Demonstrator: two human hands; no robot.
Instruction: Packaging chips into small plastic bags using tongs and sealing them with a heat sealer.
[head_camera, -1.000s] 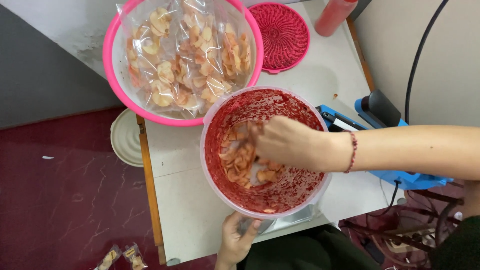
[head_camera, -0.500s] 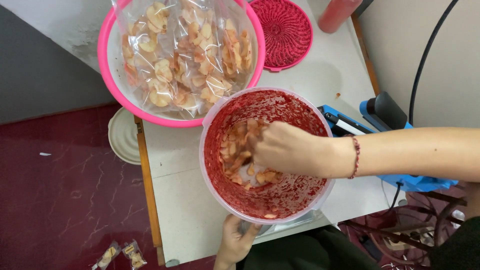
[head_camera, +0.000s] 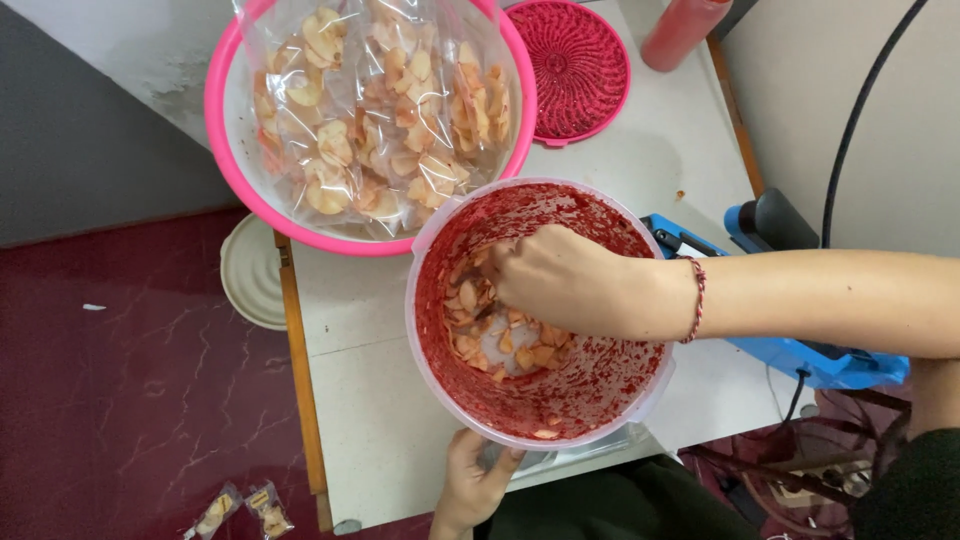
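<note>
A clear plastic tub (head_camera: 432, 330), smeared inside with red seasoning, stands at the table's near edge. Sliced chips (head_camera: 505, 345) lie at its bottom. My right hand (head_camera: 560, 280), with a red thread bracelet at the wrist, reaches into the tub from the right, fingers curled down among the chips. Whether it grips any is hidden. My left hand (head_camera: 470, 485) grips the tub's near rim from below. Behind the tub sits a pink basin (head_camera: 225, 150) holding a clear bag of plain chips (head_camera: 385, 110).
A pink round perforated lid (head_camera: 580, 65) and a red bottle (head_camera: 680, 30) lie at the table's far side. A blue sealing machine (head_camera: 800, 350) with a black cable sits on the right. A cream lid (head_camera: 250, 270) and small chip packets (head_camera: 240, 510) lie on the dark red floor.
My right hand has shifted inside the tub, from the middle toward its far side, stirring the chips. The left hand keeps its hold on the rim.
</note>
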